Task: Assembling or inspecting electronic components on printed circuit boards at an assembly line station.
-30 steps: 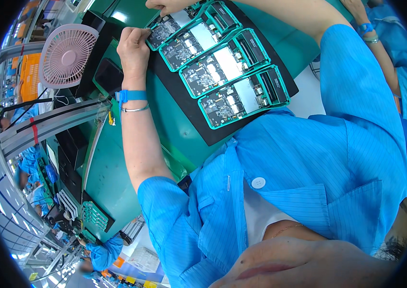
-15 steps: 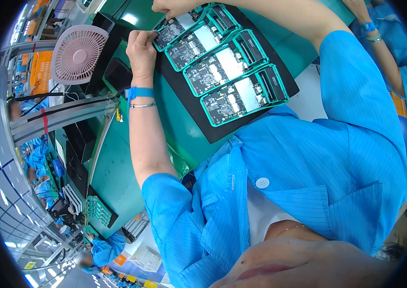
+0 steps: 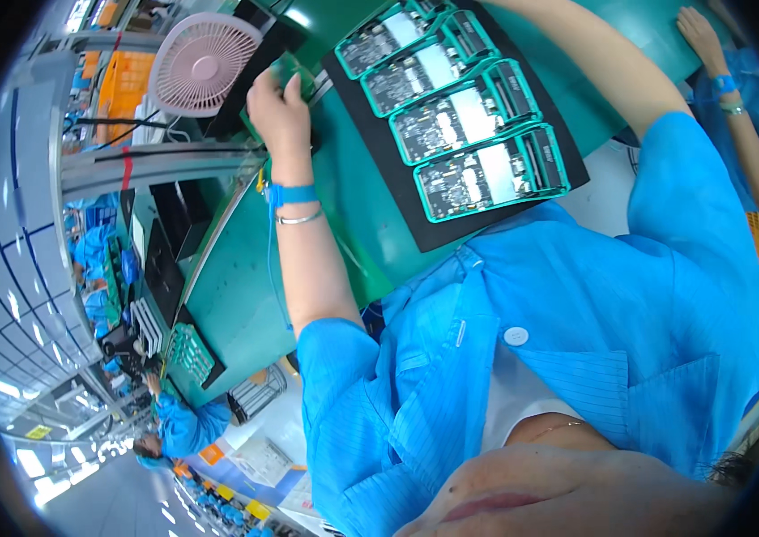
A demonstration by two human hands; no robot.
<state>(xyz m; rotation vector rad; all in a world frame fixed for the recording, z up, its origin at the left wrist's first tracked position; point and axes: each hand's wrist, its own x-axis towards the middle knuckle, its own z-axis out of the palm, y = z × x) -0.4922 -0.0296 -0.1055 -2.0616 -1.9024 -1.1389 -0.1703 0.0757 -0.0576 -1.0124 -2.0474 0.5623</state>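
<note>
My left hand is off the devices, over the left part of the bench beside the pink fan. Its thumb stands apart from the half-curled fingers, and nothing shows between them. Just past the fingertips is a blurred green thing whose kind I cannot make out. Several opened devices with teal frames lie in an overlapping row, circuit boards and silvery plates exposed; the nearest device is fully in view. They rest on a black mat. My right forearm reaches over the far side of the row, and its hand is beyond the top edge.
A pink fan stands at the left by a grey metal rail. A blue cord hangs from my left wristband. Another person's hand rests on the green bench at the far right. A teal tray lies farther left.
My left hand has let go of the farthest device's corner and moved left toward the fan. My right hand has passed out of the picture at the top. The whole view has shifted slightly.
</note>
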